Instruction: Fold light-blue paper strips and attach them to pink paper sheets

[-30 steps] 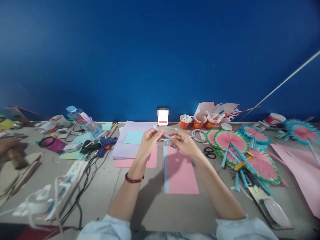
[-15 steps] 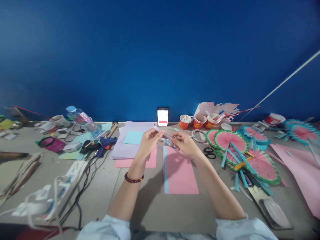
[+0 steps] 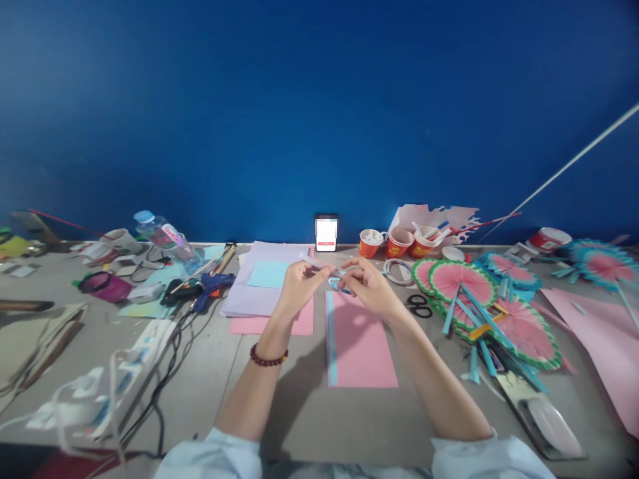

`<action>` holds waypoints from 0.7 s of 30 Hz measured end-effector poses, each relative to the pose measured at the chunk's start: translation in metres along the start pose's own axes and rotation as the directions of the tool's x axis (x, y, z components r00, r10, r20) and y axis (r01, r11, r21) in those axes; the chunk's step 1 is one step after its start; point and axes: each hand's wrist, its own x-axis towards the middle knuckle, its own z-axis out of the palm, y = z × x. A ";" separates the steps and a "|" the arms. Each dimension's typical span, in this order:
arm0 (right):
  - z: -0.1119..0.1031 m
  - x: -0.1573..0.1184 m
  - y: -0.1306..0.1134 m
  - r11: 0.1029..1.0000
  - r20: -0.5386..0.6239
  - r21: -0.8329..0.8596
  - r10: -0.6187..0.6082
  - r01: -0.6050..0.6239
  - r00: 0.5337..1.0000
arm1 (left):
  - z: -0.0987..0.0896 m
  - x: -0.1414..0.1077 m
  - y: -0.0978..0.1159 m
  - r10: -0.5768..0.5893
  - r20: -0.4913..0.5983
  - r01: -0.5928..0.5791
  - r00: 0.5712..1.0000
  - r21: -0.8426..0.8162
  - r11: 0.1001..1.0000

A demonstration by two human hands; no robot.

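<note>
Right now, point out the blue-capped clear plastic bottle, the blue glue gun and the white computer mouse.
Blue-capped clear plastic bottle (image 3: 170, 238): head view, label.
Blue glue gun (image 3: 215, 283): head view, body.
White computer mouse (image 3: 553, 423): head view, top.

Pink sheet (image 3: 367, 346): matt paper | bottle (image 3: 170, 238): glossy clear plastic

Head cam only, so no shared view; worn on person's head, faces fwd & down over bench (image 3: 200, 406) to blue wall (image 3: 319, 120); hands approx mid-frame, forearms close.
</note>
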 end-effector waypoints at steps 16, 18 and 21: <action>0.001 0.001 0.002 0.997 -0.022 -0.067 -0.041 0.039 0.999 | 0.002 0.001 0.001 -0.030 0.004 0.030 1.000 -0.065 0.997; 0.001 0.001 0.003 0.997 -0.026 -0.059 -0.051 0.049 0.998 | 0.003 0.002 0.002 -0.035 0.016 0.037 0.999 -0.091 0.995; 0.001 0.001 0.004 0.998 -0.037 -0.035 -0.062 0.060 0.997 | 0.004 0.002 0.003 -0.037 0.033 0.041 0.999 -0.129 0.991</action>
